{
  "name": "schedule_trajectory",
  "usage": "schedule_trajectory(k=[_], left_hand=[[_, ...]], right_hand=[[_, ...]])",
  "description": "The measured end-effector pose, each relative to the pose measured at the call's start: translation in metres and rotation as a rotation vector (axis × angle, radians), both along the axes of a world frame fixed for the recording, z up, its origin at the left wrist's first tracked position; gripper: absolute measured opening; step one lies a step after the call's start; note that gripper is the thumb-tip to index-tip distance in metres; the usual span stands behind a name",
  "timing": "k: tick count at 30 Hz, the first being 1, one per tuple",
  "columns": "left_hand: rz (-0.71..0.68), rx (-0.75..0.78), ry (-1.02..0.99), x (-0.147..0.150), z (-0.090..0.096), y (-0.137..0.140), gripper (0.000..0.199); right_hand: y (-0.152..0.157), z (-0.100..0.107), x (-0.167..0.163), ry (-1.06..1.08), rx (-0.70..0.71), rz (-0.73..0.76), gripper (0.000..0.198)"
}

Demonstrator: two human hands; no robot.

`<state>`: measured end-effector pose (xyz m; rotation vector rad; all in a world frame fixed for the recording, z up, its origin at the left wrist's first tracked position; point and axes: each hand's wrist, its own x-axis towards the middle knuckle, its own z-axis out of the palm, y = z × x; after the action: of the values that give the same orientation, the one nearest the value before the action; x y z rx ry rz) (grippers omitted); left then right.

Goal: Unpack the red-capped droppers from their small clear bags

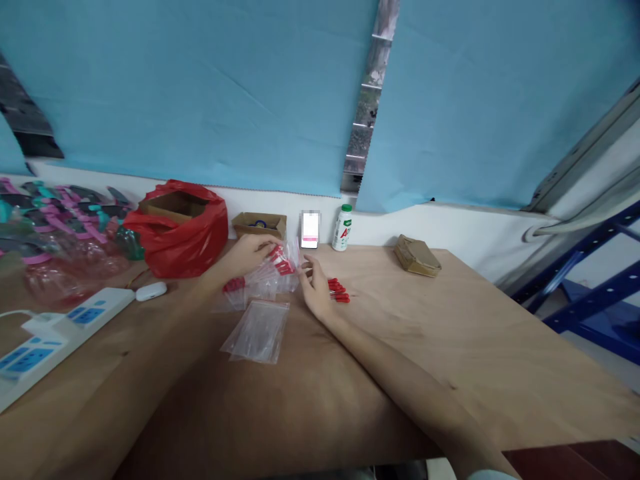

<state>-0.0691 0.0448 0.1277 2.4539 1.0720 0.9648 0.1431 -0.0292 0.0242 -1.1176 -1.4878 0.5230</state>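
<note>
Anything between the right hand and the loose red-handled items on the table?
Nothing visible. The red-handled items lie on the tabletop just right of the right hand, which may hide their left ends. The loose clear plastic bags lie on its other side, nearer the camera, so not in between.

Clear small bags (257, 337) with a red line near the top; bright red pieces (340, 291); a red carrier bag (203, 247). White bottle (341, 237) — green cap (346, 208). White power strip (111, 303), blue sockets (86, 315). Light brown bench (500, 347), faintly grained; plain pale-blue wall covering (200, 87) — and dark-blue rack (603, 238).
</note>
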Motion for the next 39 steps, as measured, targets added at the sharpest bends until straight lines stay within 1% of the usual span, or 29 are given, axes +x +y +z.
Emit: schedule_trajectory(k=[3, 5, 7, 11, 12, 14, 16, 18, 20, 22, 25, 29, 31, 35, 39], left_hand=[[-0.089, -0.042, 0.055, 0.006, 0.0, -0.006, 0.036], [-0.094, -0.061, 0.086, 0.008, -0.003, -0.007, 0.035], [-0.081, -0.075, 0.111, 0.008, -0.008, -0.005, 0.034], [-0.071, -0.115, 0.13, 0.008, -0.019, 0.0, 0.034], [-0.064, -0.113, 0.125, 0.009, -0.021, 0.0, 0.034], [-0.014, -0.054, 0.099, 0.013, -0.022, -0.003, 0.033], [0.069, 0.04, 0.077, 0.019, -0.021, -0.011, 0.026], [0.112, 0.058, 0.108, 0.026, -0.018, -0.02, 0.021], [0.077, 0.006, 0.184, 0.035, -0.018, -0.028, 0.028], [0.037, -0.005, 0.226, 0.042, -0.021, -0.032, 0.035], [0.011, -0.011, 0.177, 0.047, -0.029, -0.028, 0.038], [-0.105, -0.154, 0.076, 0.044, -0.035, -0.017, 0.04], [-0.154, -0.19, 0.033, 0.043, -0.035, -0.015, 0.036], [-0.182, -0.242, -0.062, 0.044, -0.031, -0.02, 0.028], [-0.247, -0.369, -0.215, 0.05, -0.028, -0.026, 0.027]], right_hand=[[0.005, 0.006, 0.007, 0.122, -0.004, 0.075, 0.03], [0.006, 0.005, 0.009, 0.172, -0.035, 0.131, 0.029], [0.007, 0.002, 0.01, 0.208, -0.056, 0.141, 0.032], [0.007, -0.002, 0.008, 0.253, -0.083, 0.173, 0.03], [0.007, -0.003, 0.007, 0.262, -0.091, 0.184, 0.031], [0.008, -0.003, 0.007, 0.274, -0.102, 0.196, 0.032], [0.009, -0.003, 0.007, 0.289, -0.106, 0.203, 0.033], [0.01, -0.002, 0.008, 0.304, -0.119, 0.222, 0.033], [0.01, -0.002, 0.008, 0.318, -0.145, 0.248, 0.032], [0.009, 0.0, 0.007, 0.346, -0.172, 0.267, 0.031], [0.008, 0.003, 0.007, 0.41, -0.228, 0.298, 0.033], [0.006, 0.011, 0.008, 0.504, -0.306, 0.384, 0.038], [0.005, 0.015, 0.008, 0.553, -0.329, 0.433, 0.038], [0.005, 0.025, 0.005, 0.591, -0.332, 0.467, 0.031], [0.004, 0.034, 0.0, 0.562, -0.305, 0.476, 0.025]])
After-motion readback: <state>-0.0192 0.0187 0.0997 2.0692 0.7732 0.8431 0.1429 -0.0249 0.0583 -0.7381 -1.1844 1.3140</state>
